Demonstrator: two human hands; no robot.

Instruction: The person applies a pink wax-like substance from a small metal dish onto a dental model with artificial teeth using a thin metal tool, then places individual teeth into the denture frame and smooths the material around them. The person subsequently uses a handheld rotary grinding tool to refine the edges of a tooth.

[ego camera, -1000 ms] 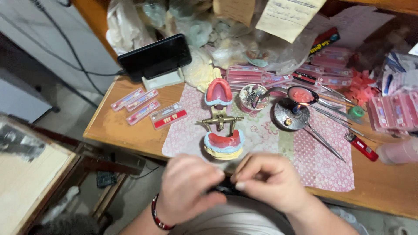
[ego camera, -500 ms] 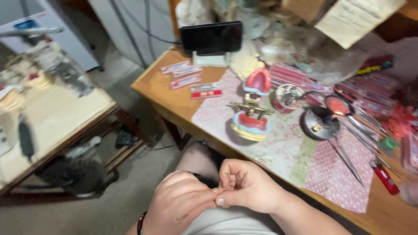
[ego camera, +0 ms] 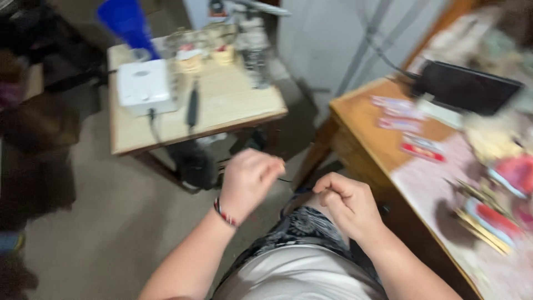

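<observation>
In the head view we see our left hand (ego camera: pixel 250 180) raised over the lap, its fingers (ego camera: pixel 272 165) pinched narrow, and our right hand (ego camera: pixel 345 203) just beside it, fingers (ego camera: pixel 326 188) curled shut; a thin dark strand (ego camera: pixel 288 180) seems to run between the two pinches, though the blur keeps us from telling what it is or how firmly either hand has it. Held this lightly in mid-air, we judge it could slip from one pinch and drop to the floor (ego camera: pixel 111 222) below the fingers, where it would be hard to find against the grey. The view is smeared and turned away, so our eyes are not on the wooden surface (ego camera: pixel 361 116) to the right of the fingers; a careless right elbow could knock the red and brass dental model (ego camera: pixel 494 216) standing there. Beyond the fingers, the small side surface (ego camera: pixel 233 105) carries a white box (ego camera: pixel 141 86) with a trailing cord that could snag.
</observation>
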